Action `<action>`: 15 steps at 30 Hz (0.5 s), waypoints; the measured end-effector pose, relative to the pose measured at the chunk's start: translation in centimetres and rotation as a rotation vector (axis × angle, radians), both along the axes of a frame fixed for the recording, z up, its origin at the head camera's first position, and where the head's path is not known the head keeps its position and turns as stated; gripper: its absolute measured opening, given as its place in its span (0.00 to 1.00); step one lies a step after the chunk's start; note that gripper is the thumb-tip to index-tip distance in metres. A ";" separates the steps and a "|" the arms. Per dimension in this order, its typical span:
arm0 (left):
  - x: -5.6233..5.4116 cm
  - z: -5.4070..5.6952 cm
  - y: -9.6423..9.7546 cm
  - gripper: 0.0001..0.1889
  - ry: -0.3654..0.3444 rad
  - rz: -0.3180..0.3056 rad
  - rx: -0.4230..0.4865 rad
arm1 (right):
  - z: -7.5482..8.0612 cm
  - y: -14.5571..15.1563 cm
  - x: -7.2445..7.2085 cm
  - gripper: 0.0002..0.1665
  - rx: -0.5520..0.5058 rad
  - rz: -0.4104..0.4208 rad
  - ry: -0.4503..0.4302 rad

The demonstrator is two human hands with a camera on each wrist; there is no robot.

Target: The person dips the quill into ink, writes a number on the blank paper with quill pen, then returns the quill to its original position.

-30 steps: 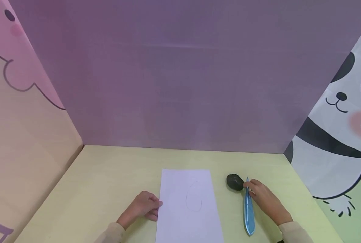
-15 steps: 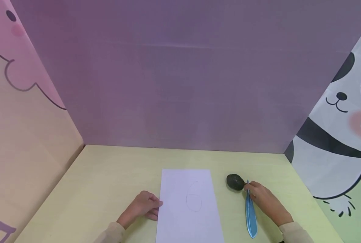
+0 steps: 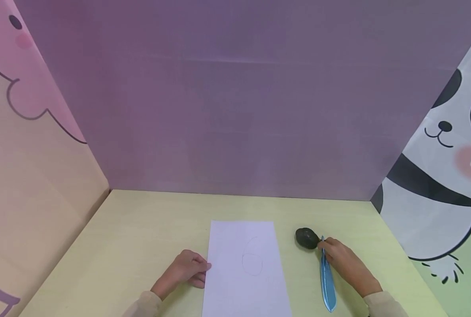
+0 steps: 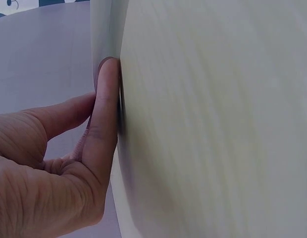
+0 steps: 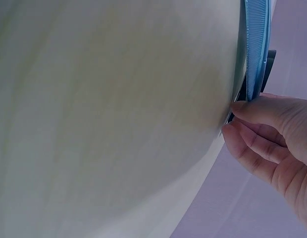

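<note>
A sheet of white paper lies on the table, with a thin pencil-like line shaped like a 6 on it. My left hand is at the sheet's left edge; its extended thumb rests on that edge. Off to the right, my right hand pinches the far end of a long, narrow blue case-like thing. Close up in the right wrist view, that blue case-like thing shows a ribbed side, and thumb and forefinger meet at its end. Just left of these fingertips sits a dark, rounded, lumpy object.
The pale yellow table ends at a purple backdrop. Printed walls stand at both sides, one with a panda on the right.
The blue case-like thing has shifted a little toward the near edge and to the right, its far tip sliding with my right hand. My left hand and the paper are nearly unchanged.
</note>
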State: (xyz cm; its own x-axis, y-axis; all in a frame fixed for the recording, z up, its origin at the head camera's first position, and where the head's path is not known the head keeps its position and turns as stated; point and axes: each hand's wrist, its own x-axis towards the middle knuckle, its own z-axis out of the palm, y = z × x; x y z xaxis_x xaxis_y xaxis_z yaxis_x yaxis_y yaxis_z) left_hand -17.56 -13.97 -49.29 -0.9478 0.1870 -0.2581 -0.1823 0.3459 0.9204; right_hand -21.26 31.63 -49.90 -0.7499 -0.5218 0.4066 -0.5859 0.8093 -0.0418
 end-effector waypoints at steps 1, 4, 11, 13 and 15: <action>0.0 0.0 0.0 0.10 -0.001 -0.001 0.002 | 0.0 0.0 0.0 0.22 0.001 0.006 0.014; 0.0 -0.1 -0.1 0.10 -0.004 -0.006 0.006 | 0.0 0.0 0.1 0.22 -0.002 0.015 0.038; -0.1 -0.1 -0.2 0.10 -0.002 -0.016 0.009 | 0.1 0.1 0.2 0.21 -0.006 0.020 0.045; -0.1 0.0 -0.2 0.11 -0.003 -0.017 0.010 | 0.0 0.1 0.1 0.21 -0.007 0.026 0.049; 0.0 0.0 -0.2 0.11 -0.004 -0.017 0.014 | -0.1 0.1 0.1 0.21 -0.010 0.035 0.045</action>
